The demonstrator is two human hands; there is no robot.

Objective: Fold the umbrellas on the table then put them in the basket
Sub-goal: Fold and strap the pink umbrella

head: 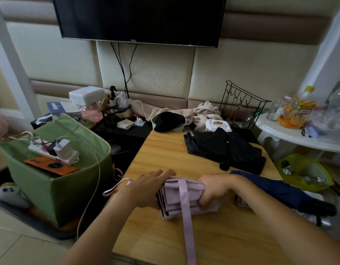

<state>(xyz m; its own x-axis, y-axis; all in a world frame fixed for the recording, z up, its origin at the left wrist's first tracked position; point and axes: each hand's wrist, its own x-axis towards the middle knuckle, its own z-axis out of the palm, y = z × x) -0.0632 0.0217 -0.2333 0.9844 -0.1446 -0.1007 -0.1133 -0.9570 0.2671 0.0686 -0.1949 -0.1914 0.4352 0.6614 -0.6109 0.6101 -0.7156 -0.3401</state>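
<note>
Left hand [148, 185] laid flat, fingers straight, on the pink umbrella [184, 197] at the worktop [165, 150] front edge; right hand [213, 189] grip curled round its other end. Black umbrella [224, 148] behind, navy umbrella [280, 188] just right. Green basket [69, 180] left.

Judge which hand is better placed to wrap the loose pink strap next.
Left, probably. The right hand grips the pink umbrella, steadying it; the left hand only rests open on its other end, nearer the strap.

The pink umbrella [186, 197] is matt cloth, the table [165, 150] smooth, light wood grain, the green basket [81, 188] soft matt fabric.
</note>
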